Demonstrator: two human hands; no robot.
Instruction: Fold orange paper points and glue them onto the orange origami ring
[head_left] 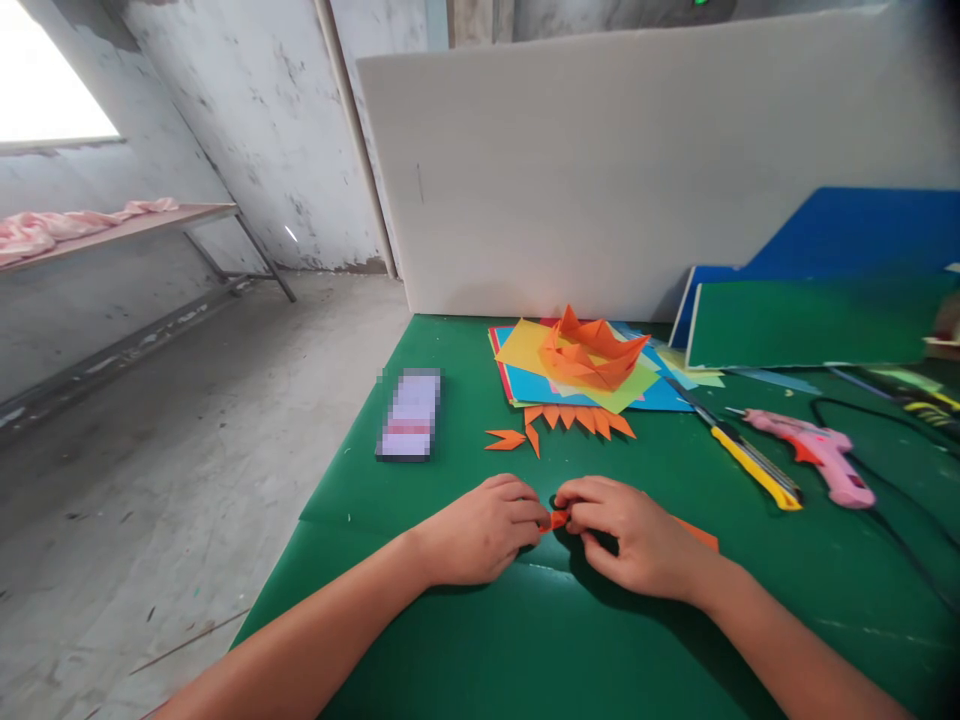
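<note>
Between my two hands is a small piece of orange paper (558, 519), mostly covered by fingers. My left hand (487, 530) pinches its left end, and my right hand (630, 535) closes on its right end. Both hands rest low over the green table. Just beyond them lie folded orange paper pieces (577, 419) in a row and a small forked orange piece (505, 439). Another orange paper (699, 533) shows partly from behind my right wrist.
A folded orange paper ring with points (596, 350) sits on stacked coloured paper (510, 385). To the right lie a yellow utility knife (754, 465) and a pink glue gun (814, 450) with its cord. A blurred phone-like object (410, 415) is at left. A white board (585, 180) stands behind.
</note>
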